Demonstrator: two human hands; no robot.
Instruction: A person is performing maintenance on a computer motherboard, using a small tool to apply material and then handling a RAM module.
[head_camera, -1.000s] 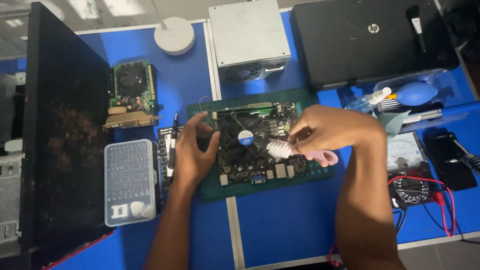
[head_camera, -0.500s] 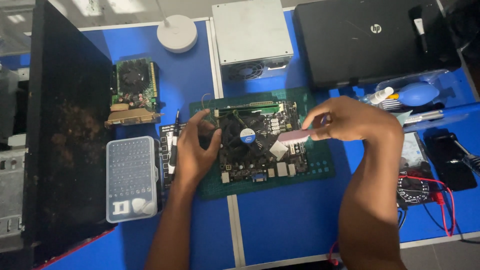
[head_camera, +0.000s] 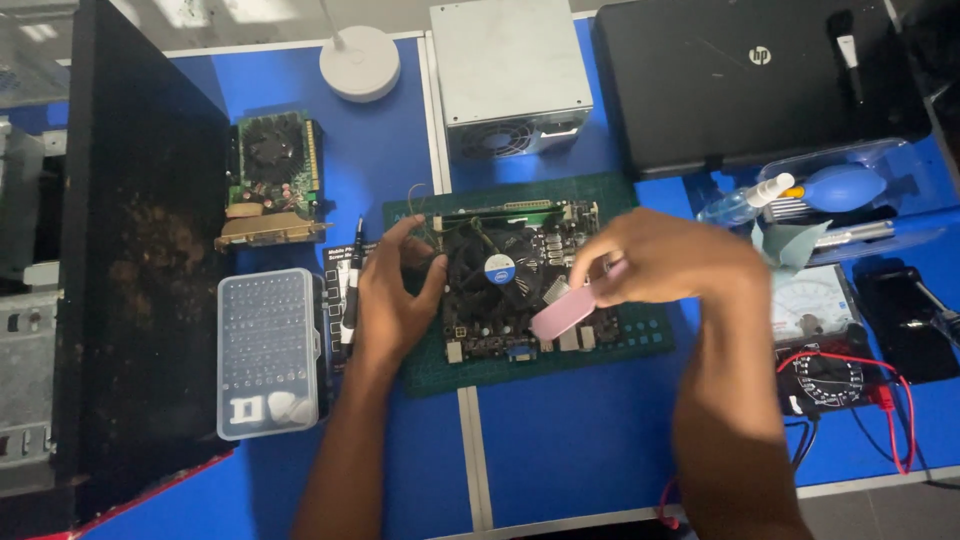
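A computer motherboard (head_camera: 500, 300) with a round fan cooler lies on a green cutting mat (head_camera: 640, 345) on the blue table. My left hand (head_camera: 392, 292) rests on the board's left edge, fingers spread against it. My right hand (head_camera: 672, 262) hovers over the board's right side and holds a pink brush (head_camera: 566, 312), its pale end pointing down-left toward the board beside the cooler.
A black computer case (head_camera: 130, 260) stands at the left. A clear screwdriver bit box (head_camera: 268, 352) and a graphics card (head_camera: 272, 180) lie left of the mat. Behind are a grey power supply (head_camera: 510, 75), a black laptop (head_camera: 750, 80) and a white round disc (head_camera: 360, 62). A multimeter (head_camera: 825, 340) with red leads and a blue air blower (head_camera: 840, 185) sit at the right.
My right hand has shifted right and up along the board with the pink brush, which has turned to lie more diagonal. My left hand stays on the board's left edge.
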